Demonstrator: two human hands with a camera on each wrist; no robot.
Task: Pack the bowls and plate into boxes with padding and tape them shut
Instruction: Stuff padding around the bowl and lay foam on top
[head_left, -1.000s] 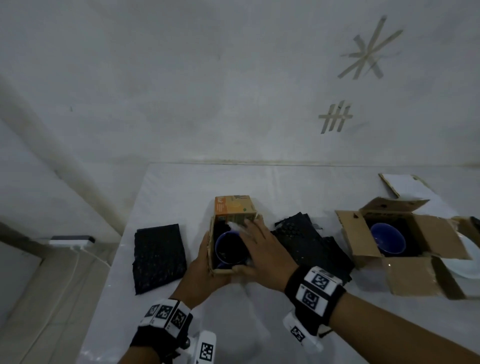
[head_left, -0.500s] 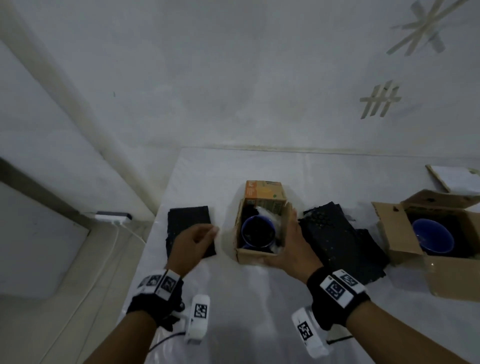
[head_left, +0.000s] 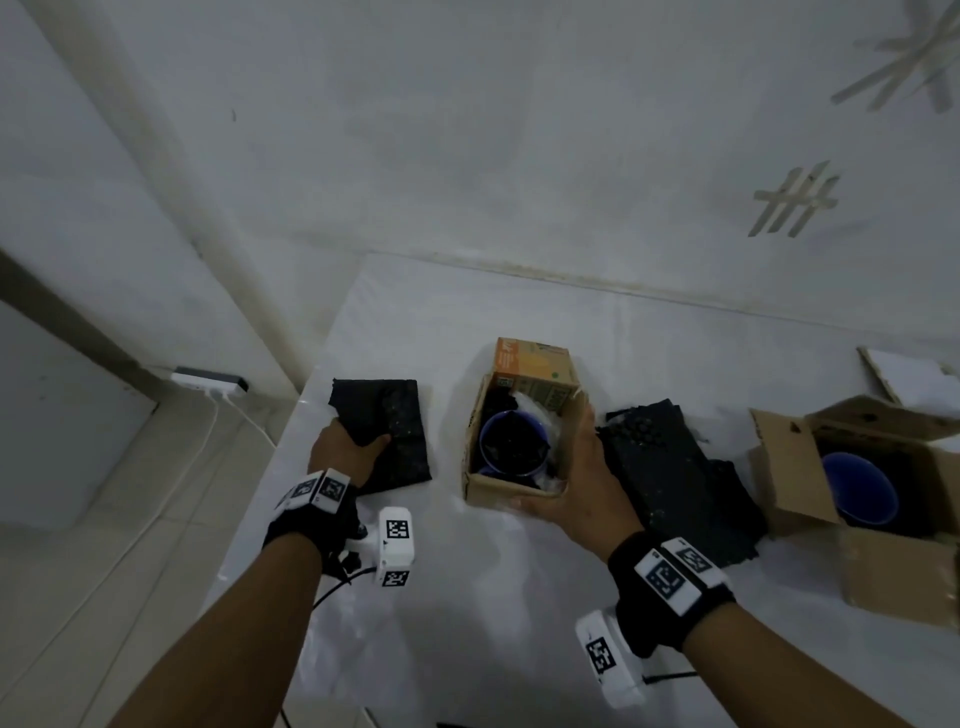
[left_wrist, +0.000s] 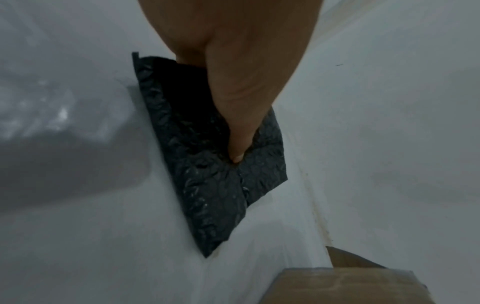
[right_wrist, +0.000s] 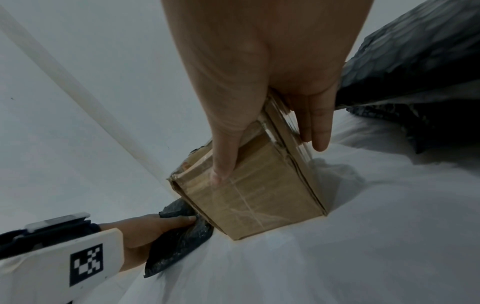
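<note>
A small open cardboard box (head_left: 485, 488) stands mid-table with a blue bowl (head_left: 511, 447) inside, dark padding in the bowl and clear plastic beside it. My right hand (head_left: 571, 457) grips the box's near right corner. In the right wrist view the thumb (right_wrist: 223, 164) lies on the front face of the box (right_wrist: 259, 195) and the fingers (right_wrist: 319, 133) run along its side. My left hand (head_left: 358, 441) pinches a black bubble-wrap sheet (head_left: 400, 415) left of the box. The thumb (left_wrist: 237, 152) presses on top of the sheet (left_wrist: 215, 195); the fingers are hidden beneath.
A pile of black bubble wrap (head_left: 675, 478) lies right of the small box. At far right, a larger open box (head_left: 893, 571) holds another blue bowl (head_left: 857, 488). A flat white board (head_left: 909, 374) lies behind it. The table's left edge drops to a floor with a power strip (head_left: 208, 382).
My left hand left the small box, reached left and took hold of the black sheet. My right hand moved from the box's opening to its near right corner.
</note>
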